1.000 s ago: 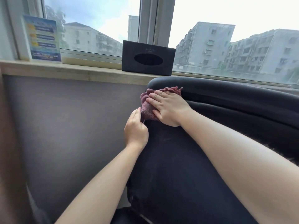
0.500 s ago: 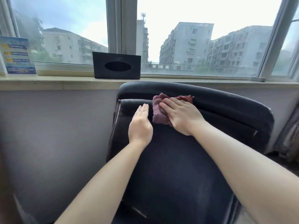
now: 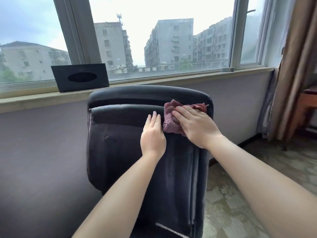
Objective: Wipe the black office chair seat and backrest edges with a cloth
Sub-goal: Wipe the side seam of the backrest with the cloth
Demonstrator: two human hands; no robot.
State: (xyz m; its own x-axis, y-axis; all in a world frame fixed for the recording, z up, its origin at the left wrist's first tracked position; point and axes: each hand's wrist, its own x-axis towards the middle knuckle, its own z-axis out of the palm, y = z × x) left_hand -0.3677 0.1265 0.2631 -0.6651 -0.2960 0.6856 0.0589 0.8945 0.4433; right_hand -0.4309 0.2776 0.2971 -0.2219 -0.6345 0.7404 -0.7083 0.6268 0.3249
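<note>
Two flat hands, right hand [image 3: 197,125] pressing fuzzy maroon cloth [image 3: 171,120], black padded backrest [image 3: 128,152]

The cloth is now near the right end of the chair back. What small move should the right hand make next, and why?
Probably slide the cloth on to the right corner and down the right edge of the backrest. The right hand presses it flat just short of that corner, the left hand rests flat beside it, and pale specks show lower down.
</note>
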